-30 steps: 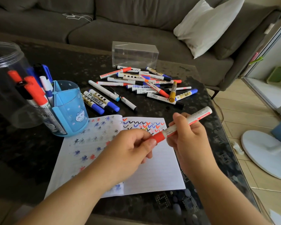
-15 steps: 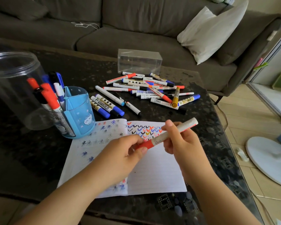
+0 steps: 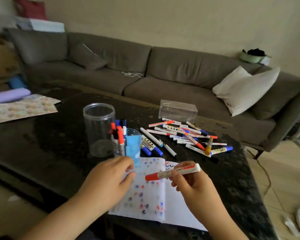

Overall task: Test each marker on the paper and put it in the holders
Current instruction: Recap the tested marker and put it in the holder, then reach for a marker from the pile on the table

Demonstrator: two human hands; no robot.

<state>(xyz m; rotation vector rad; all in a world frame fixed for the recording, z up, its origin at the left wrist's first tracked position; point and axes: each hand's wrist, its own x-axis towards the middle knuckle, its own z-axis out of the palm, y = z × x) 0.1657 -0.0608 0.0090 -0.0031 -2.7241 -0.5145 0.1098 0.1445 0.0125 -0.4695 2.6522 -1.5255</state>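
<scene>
My right hand (image 3: 196, 186) grips a white marker with a red cap (image 3: 173, 172), held level above the open notebook (image 3: 178, 210); the cap points left. My left hand (image 3: 109, 181) hovers over the notebook's left page with loosely curled fingers, a short gap away from the cap, and holds nothing. The pages carry red and blue test marks. Just behind stands a blue pen holder (image 3: 134, 146) with several red and blue markers in it, next to a clear jar (image 3: 99, 129). A pile of loose markers (image 3: 189, 135) lies on the dark table (image 3: 59, 144) further back.
A clear plastic box (image 3: 177, 110) sits behind the marker pile. Patterned paper sheets (image 3: 22, 108) lie at the table's far left. A grey sofa (image 3: 145, 75) with a white pillow (image 3: 244, 89) runs along the back. Floor lies past the table's right edge.
My left hand has let go of the marker's red cap end and drawn left. The marker now lies flatter in my right hand. The view has tilted up.
</scene>
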